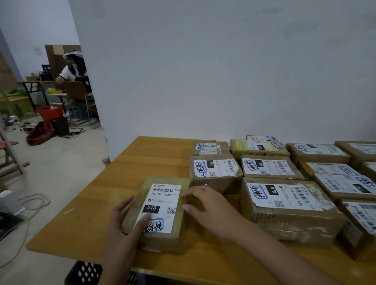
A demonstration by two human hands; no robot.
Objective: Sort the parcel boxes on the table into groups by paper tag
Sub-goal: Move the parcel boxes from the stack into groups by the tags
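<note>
The 010 box [159,214] lies flat at the near left of the table [125,160], a little apart from the other parcels, with both hands on it. The left hand [122,230] clasps its left side, thumb laid across the paper tag [160,206]. The right hand [206,205] holds the right edge with bent fingers.

The step in hand looks like reading the tag and giving this box a place of its own. To do that well, I would lift the thumb off the print so the code shows whole and check it against the neighbours. Then I would set the box down square, tag up and readable, with a plain gap so no group blurs into another.

The box is brown cardboard wrapped in shiny tape, somewhat scuffed. Its white tag bears a barcode, "010" in a black block, a small square code and blue-ringed handwriting at the near end.

Just to the right sits the larger 070 box [287,211]. Beyond it the 15H box [216,171] and the 150 box [270,167] sit side by side. More tagged boxes crowd the right side, back toward the white wall [221,61]. A black crate [85,276] stands below the table's near edge.
</note>
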